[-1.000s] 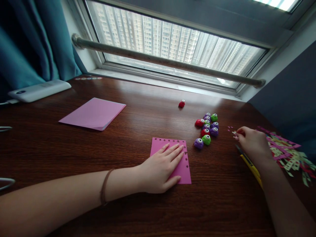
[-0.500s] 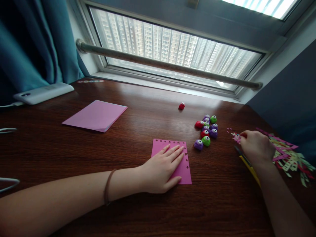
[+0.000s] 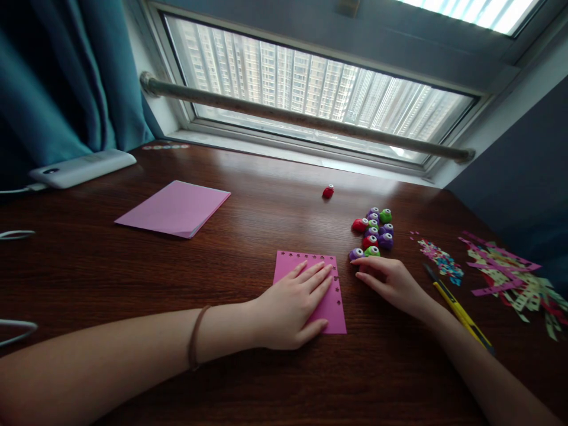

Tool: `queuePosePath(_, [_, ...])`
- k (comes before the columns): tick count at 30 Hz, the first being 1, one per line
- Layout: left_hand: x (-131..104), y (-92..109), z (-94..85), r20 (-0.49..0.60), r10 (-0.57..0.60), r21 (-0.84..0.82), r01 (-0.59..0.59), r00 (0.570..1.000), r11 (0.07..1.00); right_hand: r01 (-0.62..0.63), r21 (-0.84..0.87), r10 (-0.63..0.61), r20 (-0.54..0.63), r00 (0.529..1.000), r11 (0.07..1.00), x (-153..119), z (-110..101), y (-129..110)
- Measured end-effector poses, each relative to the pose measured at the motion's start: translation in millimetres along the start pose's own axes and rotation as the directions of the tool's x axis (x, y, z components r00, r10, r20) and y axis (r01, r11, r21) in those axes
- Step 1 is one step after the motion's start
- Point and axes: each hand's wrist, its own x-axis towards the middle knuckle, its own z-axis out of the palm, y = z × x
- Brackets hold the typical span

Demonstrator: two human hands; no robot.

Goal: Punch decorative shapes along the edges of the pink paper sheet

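My left hand (image 3: 295,307) lies flat, fingers stretched out, on a pink sheet of paper (image 3: 333,316). Small star-shaped holes run along the sheet's top edge and down its right edge. My right hand (image 3: 393,284) is beside the near end of a group of small craft punches, thumb and forefinger apart. Its fingertips reach the front of a purple craft punch (image 3: 356,254); whether they touch it I cannot tell. A green craft punch (image 3: 372,251) sits just behind those fingers, partly covered. Several red, purple and green punches stand close together beyond.
A lone red punch (image 3: 328,191) stands farther back. Confetti bits (image 3: 441,260), a yellow utility knife (image 3: 461,310) and cut paper strips (image 3: 506,272) lie on the right. Pink paper sheets (image 3: 175,207) and a white power bank (image 3: 84,168) are on the left.
My right hand has moved left from the confetti to the near purple punch, and its fingers have opened. The confetti and knife are uncovered. My left hand stays on the sheet.
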Motion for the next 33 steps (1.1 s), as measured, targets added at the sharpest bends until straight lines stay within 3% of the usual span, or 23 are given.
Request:
queuePosePath(3, [-0.2, -0.3, 0.3, -0.001, 0.002, -0.005, -0.002, 1.000, 1.000, -0.019, -0.040, 0.015, -0.094, 0.995, 0.999, 2.0, 2.7, 10.8])
queuePosePath(8, [0.1, -0.1, 0.2, 0.009, -0.004, -0.004, 0.004, 1.000, 1.000, -0.015, -0.077, 0.003, -0.147, 0.989, 0.997, 1.5, 4.8, 10.5])
queuePosePath(14, [0.3, 0.5, -0.6, 0.020, -0.008, 0.022, 0.008, 1.000, 1.000, 0.191, -0.094, -0.195, -0.031, 0.980, 0.977, 0.7, 16.1, -5.6])
queuePosePath(19, [0.4, 0.8, 0.3, 0.018, -0.007, 0.033, 0.006, 1.000, 0.999, 0.063, -0.234, -0.092, -0.116, 0.989, 0.970, 3.0, 27.5, 1.7])
queuePosePath(25, [-0.2, 0.9, 0.5, 0.010, -0.004, 0.022, 0.004, 1.000, 1.000, 0.072, -0.153, -0.105, -0.223, 0.969, 0.986, 6.3, 25.4, 0.0])
queuePosePath(29, [-1.4, 1.4, 1.1, -0.004, -0.001, 0.016, 0.001, 1.000, 1.000, -0.044, -0.165, 0.002, -0.244, 0.970, 0.985, 44.2, 13.6, -14.0])
queuePosePath(33, [-1.9, 1.2, 1.6, -0.018, 0.007, 0.022, -0.007, 1.000, 1.000, -0.146, -0.251, 0.080, -0.255, 0.964, 0.957, 121.2, 2.6, -22.0])
